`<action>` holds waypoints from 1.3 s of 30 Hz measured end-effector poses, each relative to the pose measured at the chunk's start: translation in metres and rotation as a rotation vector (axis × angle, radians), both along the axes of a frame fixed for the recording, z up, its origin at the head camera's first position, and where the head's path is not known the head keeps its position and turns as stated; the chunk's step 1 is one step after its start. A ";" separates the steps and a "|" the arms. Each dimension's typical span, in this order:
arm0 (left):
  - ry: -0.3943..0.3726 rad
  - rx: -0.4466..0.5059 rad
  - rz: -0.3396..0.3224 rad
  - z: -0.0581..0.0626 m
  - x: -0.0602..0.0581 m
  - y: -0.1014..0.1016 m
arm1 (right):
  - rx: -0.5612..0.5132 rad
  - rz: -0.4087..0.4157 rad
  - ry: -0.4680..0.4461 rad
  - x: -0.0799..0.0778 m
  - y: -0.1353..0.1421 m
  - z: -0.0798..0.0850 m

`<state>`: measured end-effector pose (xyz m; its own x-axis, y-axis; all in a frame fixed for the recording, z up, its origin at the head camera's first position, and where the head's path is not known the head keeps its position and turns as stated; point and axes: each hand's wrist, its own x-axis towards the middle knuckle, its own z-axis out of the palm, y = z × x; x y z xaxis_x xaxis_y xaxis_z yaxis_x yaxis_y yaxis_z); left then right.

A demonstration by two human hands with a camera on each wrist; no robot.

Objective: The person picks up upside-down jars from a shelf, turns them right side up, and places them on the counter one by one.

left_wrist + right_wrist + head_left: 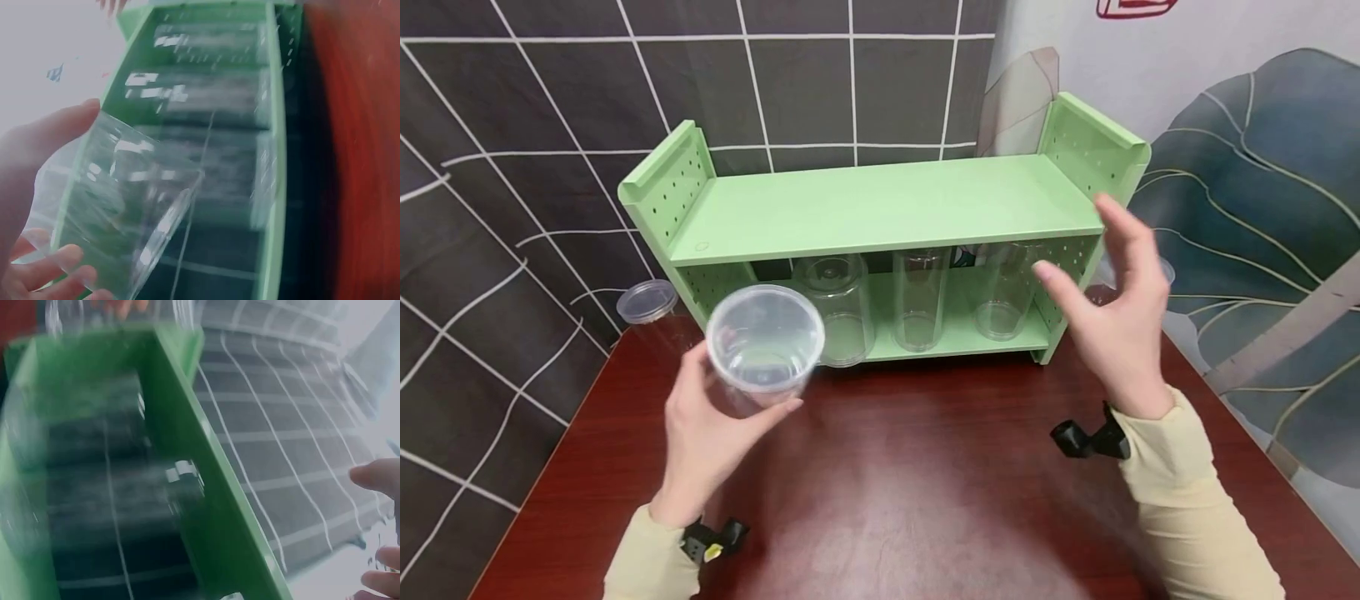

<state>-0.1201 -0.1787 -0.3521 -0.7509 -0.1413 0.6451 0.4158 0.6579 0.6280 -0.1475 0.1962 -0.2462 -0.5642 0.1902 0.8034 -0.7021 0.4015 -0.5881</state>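
My left hand (pixel 707 433) grips a clear plastic jar (pixel 765 342) by its side, raised in front of the left end of a green shelf (pixel 880 204). The jar's round whitish top faces the head camera. In the left wrist view the clear wall of this jar (pixel 140 206) sits between thumb and fingers. Over at the shelf's right end, my right hand (pixel 1120 325) is raised with thumb and fingers spread and nothing between them. Under the top board stand a wide clear jar (pixel 847 333), a tall narrow one (pixel 917 321) and another clear jar (pixel 1003 317).
A lidded clear jar (pixel 649 302) stands left of the shelf. Past the right end, partly behind my right hand, shows another clear round rim (pixel 1167 271). The shelf stands on a red-brown table (pixel 910 475) against a dark wall with white grid lines (pixel 797 92).
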 end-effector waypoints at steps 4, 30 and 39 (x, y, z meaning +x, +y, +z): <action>0.022 0.071 0.087 0.010 0.006 -0.018 | -0.109 -0.114 -0.049 -0.011 0.021 0.001; 0.124 0.297 0.581 0.018 -0.002 -0.120 | 0.032 -0.372 -0.195 -0.077 0.077 -0.046; -0.256 0.398 0.615 -0.032 -0.016 -0.149 | 0.048 -0.384 -0.193 -0.076 0.077 -0.046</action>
<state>-0.1356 -0.3278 -0.3845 -0.5815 -0.7655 0.2754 -0.1413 0.4284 0.8925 -0.2238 0.2732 -0.2924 -0.6005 0.3811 0.7030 -0.3752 0.6421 -0.6685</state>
